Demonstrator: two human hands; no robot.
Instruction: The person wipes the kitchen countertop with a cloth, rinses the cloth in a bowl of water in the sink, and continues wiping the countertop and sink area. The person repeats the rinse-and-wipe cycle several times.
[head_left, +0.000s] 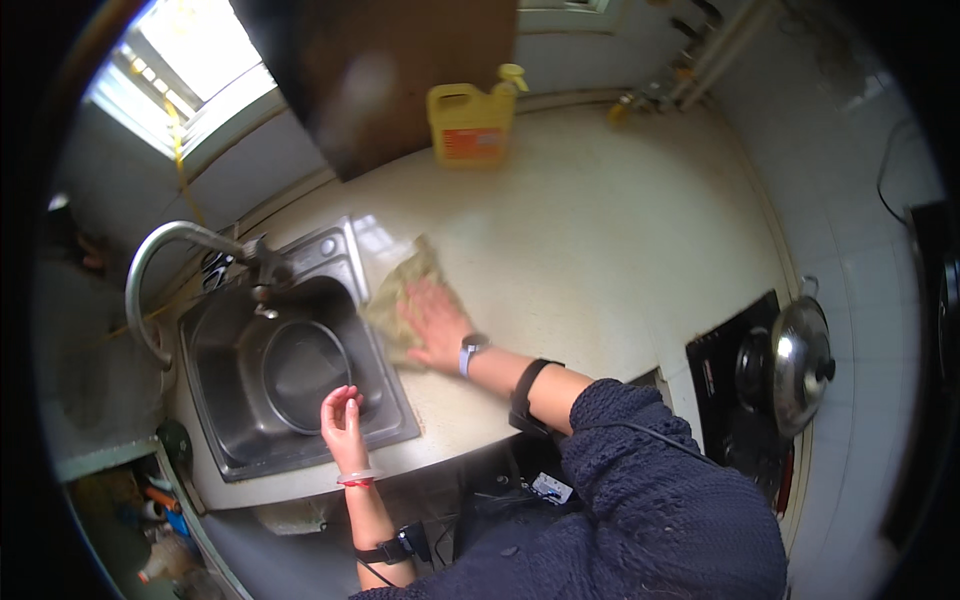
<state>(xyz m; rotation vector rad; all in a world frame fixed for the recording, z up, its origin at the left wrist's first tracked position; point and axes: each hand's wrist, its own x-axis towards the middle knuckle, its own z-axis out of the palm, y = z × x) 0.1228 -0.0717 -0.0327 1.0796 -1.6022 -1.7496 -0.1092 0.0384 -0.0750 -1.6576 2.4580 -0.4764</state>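
My right hand (439, 321) lies spread flat on a greenish-beige cloth (386, 304), pressing it to the pale countertop (592, 225) just right of the sink. The hand is a little blurred. Over the near right part of the stainless steel sink (232, 375) hovers my left hand (343, 420), its fingers loosely curled and nothing visible in them. Below that hand, a round metal basin (304, 375) sits inside the sink. A curved faucet (161, 236) rises at the sink's back left.
A yellow jug (472, 131) with a pump top stands at the counter's back. On the right, a lidded metal pan (799, 367) is by a black cooktop (712, 337). Pipes and valves (652, 97) line the back right corner. Shelves with bottles (169, 559) are at lower left.
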